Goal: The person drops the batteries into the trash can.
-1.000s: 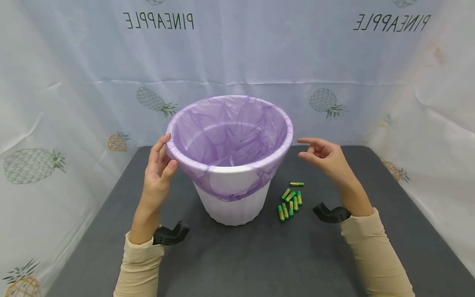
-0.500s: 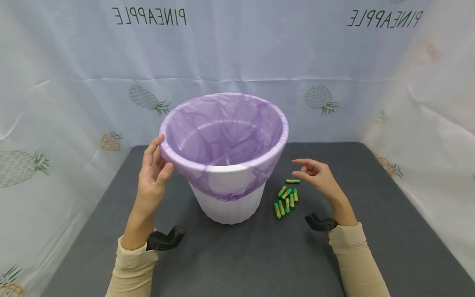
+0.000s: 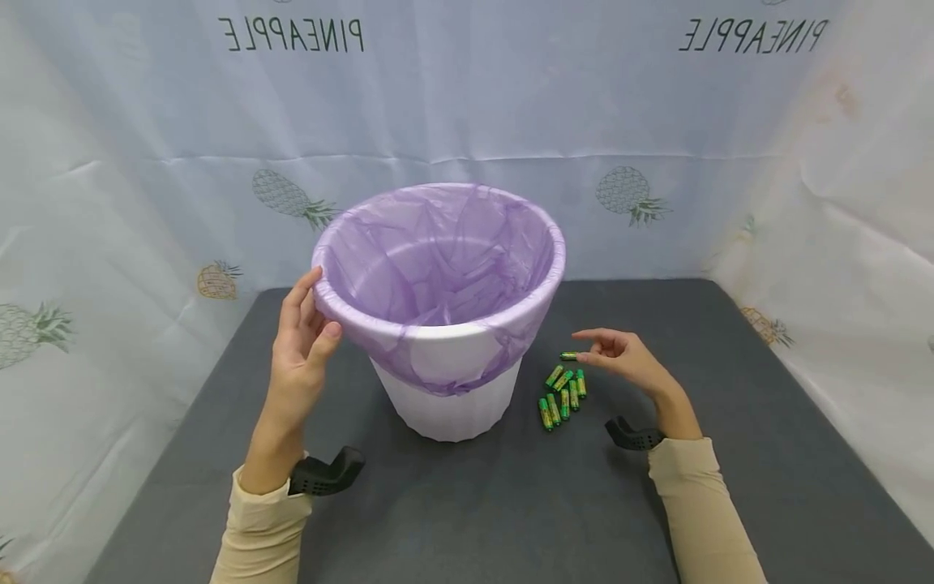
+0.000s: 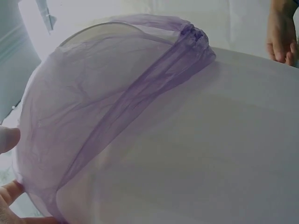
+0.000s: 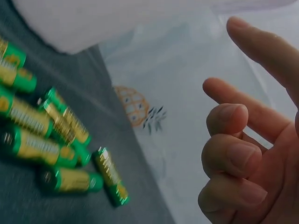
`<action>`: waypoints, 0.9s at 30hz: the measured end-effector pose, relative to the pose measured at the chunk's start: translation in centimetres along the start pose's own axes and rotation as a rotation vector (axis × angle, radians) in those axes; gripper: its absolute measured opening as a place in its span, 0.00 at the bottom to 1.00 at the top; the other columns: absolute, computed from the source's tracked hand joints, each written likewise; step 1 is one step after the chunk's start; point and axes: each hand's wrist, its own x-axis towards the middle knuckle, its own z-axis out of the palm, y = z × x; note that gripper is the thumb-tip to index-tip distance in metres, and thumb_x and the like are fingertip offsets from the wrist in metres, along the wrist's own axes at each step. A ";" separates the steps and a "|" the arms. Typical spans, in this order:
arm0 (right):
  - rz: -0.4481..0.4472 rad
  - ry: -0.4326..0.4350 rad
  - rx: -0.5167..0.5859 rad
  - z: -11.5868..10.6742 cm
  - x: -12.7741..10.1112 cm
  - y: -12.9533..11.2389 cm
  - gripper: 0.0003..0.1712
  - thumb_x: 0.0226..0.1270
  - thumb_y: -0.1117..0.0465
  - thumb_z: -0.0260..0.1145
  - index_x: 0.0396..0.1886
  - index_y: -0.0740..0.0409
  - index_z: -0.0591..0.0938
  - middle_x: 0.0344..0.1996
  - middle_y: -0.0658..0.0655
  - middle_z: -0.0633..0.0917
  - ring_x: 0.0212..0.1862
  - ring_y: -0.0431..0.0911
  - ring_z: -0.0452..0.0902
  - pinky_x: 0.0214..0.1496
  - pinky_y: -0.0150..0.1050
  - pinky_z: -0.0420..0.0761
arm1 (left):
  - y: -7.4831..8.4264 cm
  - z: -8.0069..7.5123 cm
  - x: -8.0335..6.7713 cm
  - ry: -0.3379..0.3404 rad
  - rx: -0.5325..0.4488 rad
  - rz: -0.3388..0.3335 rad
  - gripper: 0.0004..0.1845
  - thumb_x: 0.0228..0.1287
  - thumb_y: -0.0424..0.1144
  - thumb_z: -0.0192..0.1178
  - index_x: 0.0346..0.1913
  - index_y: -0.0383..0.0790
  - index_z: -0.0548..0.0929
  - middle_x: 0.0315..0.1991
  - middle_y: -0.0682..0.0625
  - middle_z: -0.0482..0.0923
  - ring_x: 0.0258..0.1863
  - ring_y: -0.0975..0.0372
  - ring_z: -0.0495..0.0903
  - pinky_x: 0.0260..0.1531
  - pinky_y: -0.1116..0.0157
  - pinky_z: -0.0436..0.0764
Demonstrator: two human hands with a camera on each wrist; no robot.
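Right grip [image 3: 623, 357] lowered toward batteries [image 3: 564, 381]: shiny green and gold, loosely clustered.

From here I read PINEAPPLE twice on the curtain [image 3: 521, 89], both times mirrored, while the print on the batteries [image 5: 60, 123] comes through too blurred for me to make out.

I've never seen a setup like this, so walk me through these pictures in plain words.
There's no machine here, just a person's bare hands. The wide picture comes from a camera on the head; the two closer ones come from wrist cameras. On the dark table stands a white bin with a purple bag lining it. Green-and-yellow batteries lie to its right. The left hand touches the bin's rim; the right hand, near the batteries, holds nothing.
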 end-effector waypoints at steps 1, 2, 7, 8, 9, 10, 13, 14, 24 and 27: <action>0.005 -0.010 0.008 0.0 0.0 0.4 0.20 0.66 0.64 0.64 0.57 0.59 0.78 0.21 0.41 0.77 0.20 0.40 0.61 0.26 0.43 0.67 | 0.0 0.0 0.0 0.002 0.003 0.002 0.29 0.68 0.24 0.44 0.72 0.39 0.57 0.66 0.50 0.68 0.56 0.65 0.73 0.57 0.74 0.71; 0.006 -0.019 0.015 0.0 0.1 0.8 0.20 0.65 0.65 0.64 0.57 0.61 0.78 0.21 0.41 0.77 0.19 0.39 0.61 0.25 0.42 0.66 | 0.1 -0.1 0.0 0.004 0.006 0.004 0.29 0.68 0.24 0.44 0.72 0.38 0.57 0.66 0.50 0.68 0.56 0.65 0.73 0.57 0.74 0.71; -0.007 -0.064 0.024 -0.2 0.2 2.5 0.25 0.63 0.68 0.64 0.58 0.76 0.73 0.20 0.42 0.74 0.18 0.34 0.58 0.20 0.37 0.63 | 0.1 -0.1 -0.1 0.005 0.004 0.008 0.30 0.68 0.24 0.43 0.72 0.38 0.56 0.66 0.49 0.67 0.56 0.65 0.73 0.57 0.74 0.71; -0.008 -0.067 0.016 -0.2 0.1 2.7 0.26 0.63 0.68 0.65 0.58 0.78 0.72 0.20 0.41 0.74 0.18 0.34 0.58 0.19 0.36 0.63 | 0.1 0.0 -0.1 0.004 -0.001 0.007 0.30 0.68 0.24 0.43 0.72 0.38 0.56 0.67 0.49 0.67 0.57 0.65 0.73 0.57 0.74 0.71; -0.005 -0.069 0.008 -0.3 0.1 3.0 0.26 0.63 0.67 0.65 0.58 0.78 0.72 0.19 0.42 0.73 0.18 0.33 0.57 0.19 0.35 0.63 | 0.1 0.0 -0.1 0.005 -0.004 0.006 0.30 0.68 0.24 0.44 0.72 0.39 0.56 0.66 0.49 0.67 0.56 0.65 0.73 0.57 0.74 0.71; 0.004 -0.069 -0.001 -0.3 0.0 3.3 0.26 0.62 0.67 0.65 0.58 0.78 0.72 0.19 0.41 0.73 0.17 0.32 0.57 0.19 0.34 0.63 | 0.0 0.1 -0.1 0.005 -0.007 0.005 0.30 0.68 0.24 0.44 0.72 0.39 0.56 0.66 0.49 0.67 0.56 0.65 0.73 0.57 0.74 0.71; 0.041 -0.078 -0.027 -0.5 -0.1 4.2 0.27 0.62 0.68 0.66 0.58 0.76 0.73 0.19 0.41 0.73 0.18 0.31 0.58 0.19 0.33 0.63 | -0.1 0.4 0.0 0.003 -0.012 -0.001 0.30 0.69 0.25 0.44 0.72 0.40 0.55 0.64 0.50 0.67 0.54 0.67 0.73 0.57 0.74 0.71; 0.053 -0.085 -0.031 -0.5 -0.1 4.4 0.27 0.61 0.68 0.66 0.58 0.76 0.73 0.18 0.41 0.73 0.17 0.31 0.58 0.19 0.33 0.63 | -0.1 0.4 0.0 0.004 -0.008 0.000 0.30 0.69 0.25 0.45 0.73 0.40 0.55 0.63 0.50 0.67 0.53 0.67 0.73 0.57 0.74 0.71; 0.174 -0.111 -0.064 -0.4 -0.1 6.2 0.31 0.59 0.65 0.69 0.60 0.74 0.73 0.19 0.42 0.73 0.19 0.31 0.61 0.24 0.30 0.66 | -0.3 0.3 0.0 0.005 0.017 0.001 0.30 0.69 0.26 0.44 0.73 0.40 0.54 0.63 0.50 0.68 0.53 0.67 0.73 0.56 0.74 0.71; 0.194 -0.108 -0.087 -0.3 0.0 6.3 0.32 0.57 0.63 0.71 0.60 0.73 0.74 0.19 0.43 0.72 0.20 0.32 0.61 0.26 0.29 0.66 | -0.4 0.3 0.0 0.004 0.014 -0.001 0.30 0.69 0.25 0.44 0.73 0.40 0.54 0.64 0.50 0.68 0.53 0.67 0.73 0.57 0.74 0.71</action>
